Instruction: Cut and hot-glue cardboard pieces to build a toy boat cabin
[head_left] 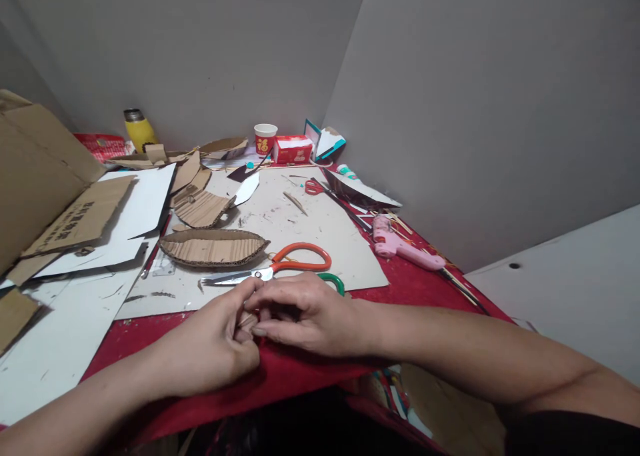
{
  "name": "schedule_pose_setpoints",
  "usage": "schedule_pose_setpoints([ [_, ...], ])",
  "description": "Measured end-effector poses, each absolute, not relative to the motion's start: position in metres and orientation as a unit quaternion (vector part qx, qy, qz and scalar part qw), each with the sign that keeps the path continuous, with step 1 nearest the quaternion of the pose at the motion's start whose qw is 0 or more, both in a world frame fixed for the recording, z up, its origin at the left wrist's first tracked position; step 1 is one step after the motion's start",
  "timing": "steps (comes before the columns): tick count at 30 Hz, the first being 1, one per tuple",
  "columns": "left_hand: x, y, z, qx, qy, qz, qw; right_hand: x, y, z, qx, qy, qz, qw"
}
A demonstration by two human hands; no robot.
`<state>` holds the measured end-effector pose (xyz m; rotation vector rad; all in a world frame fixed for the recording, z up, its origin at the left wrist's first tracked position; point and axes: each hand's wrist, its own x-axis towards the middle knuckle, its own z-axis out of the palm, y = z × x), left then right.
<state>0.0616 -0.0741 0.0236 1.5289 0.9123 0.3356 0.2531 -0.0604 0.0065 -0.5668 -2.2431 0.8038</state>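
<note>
Table (425, 286): red-covered and crowded, with a grey board (300, 243) across its middle; both hands work at its near edge, right over the drop, so anything that slips from the fingers is likely to fall off the front and out of sight.
Cardboard boat shape (214, 248): lies flat on the grey board toward the left, just behind the hands; a backward jerk of a wrist could knock it or crush its thin rim.
Orange scissors (280, 267): lie on the board just beyond the knuckles, blades aimed left, close to the left fingertips; a reach forward without looking could catch the points.
Pink glue gun (403, 246): rests near the right edge of the table, well apart from the hands; I cannot tell whether it is hot, but its cord and the sticks beside it could snag a sleeve or forearm.
Left hand (213, 343): curled nearly closed, thumb and forefinger pinching the small cardboard scrap (247, 321) from the left.
Right hand (305, 316): half closed, fingers bent down over the same scrap, touching the left fingertips.
Small cardboard scrap: sits between the two hands at the near edge, mostly hidden; with so little to hold, a hard squeeze may bend or tear it.
</note>
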Motion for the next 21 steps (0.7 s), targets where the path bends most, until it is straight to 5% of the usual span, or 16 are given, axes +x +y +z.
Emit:
schedule_pose_setpoints([
  [5, 0.070, -0.079, 0.025, 0.663, 0.378, 0.178, 0.621, 0.251, -0.062, 0.006, -0.197, -0.867, 0.311, 0.335],
  [12, 0.050, -0.061, 0.039, 0.527, 0.357, 0.161, 0.754, 0.260, -0.054, 0.017, -0.292, -0.809, 0.380, 0.340],
  [21, 0.044, -0.050, 0.030, 0.517, 0.395, 0.161, 0.742, 0.263, -0.048, 0.017, -0.340, -0.750, 0.475, 0.311],
])
